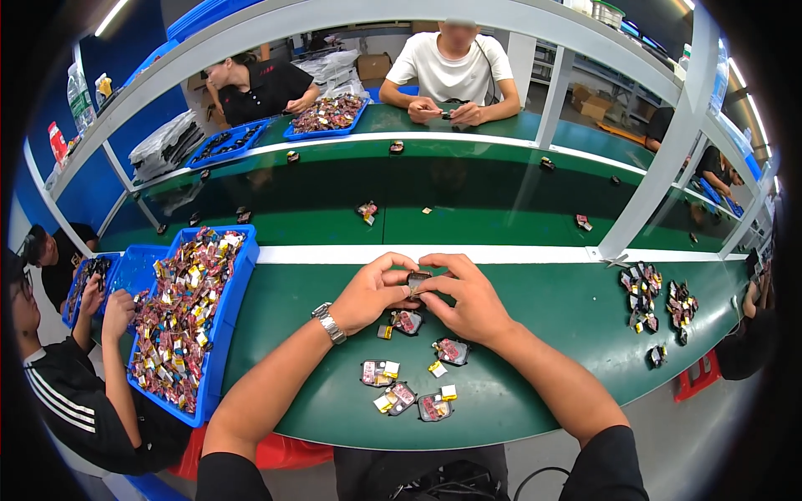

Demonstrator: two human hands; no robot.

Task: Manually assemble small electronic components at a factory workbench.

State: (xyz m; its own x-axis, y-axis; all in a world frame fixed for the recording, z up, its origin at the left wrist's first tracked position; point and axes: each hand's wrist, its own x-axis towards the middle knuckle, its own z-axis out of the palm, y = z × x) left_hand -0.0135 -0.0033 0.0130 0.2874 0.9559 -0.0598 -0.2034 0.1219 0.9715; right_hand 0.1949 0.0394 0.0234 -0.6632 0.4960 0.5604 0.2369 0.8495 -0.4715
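Observation:
My left hand (369,294), with a metal watch at its wrist, meets my right hand (469,302) over the green worktop (535,321). Between them both grip a small dark plastic casing (418,282) by its sides. The fingers cover much of it, so its inside cannot be made out. Just below the hands lies a casing with a red circuit board (407,322), a yellow-and-white block beside it. Nearer to me are several more such pieces, among them a casing with a board (452,351) and another at the front (434,407).
On the left, a blue tray (219,367) is heaped with boards and yellow-white blocks. Clusters of assembled pieces (642,296) lie right. Beyond a white rail (334,254), a green conveyor belt (301,200) carries scattered pieces. Grey posts (660,150) frame the bench. Co-workers sit left and opposite.

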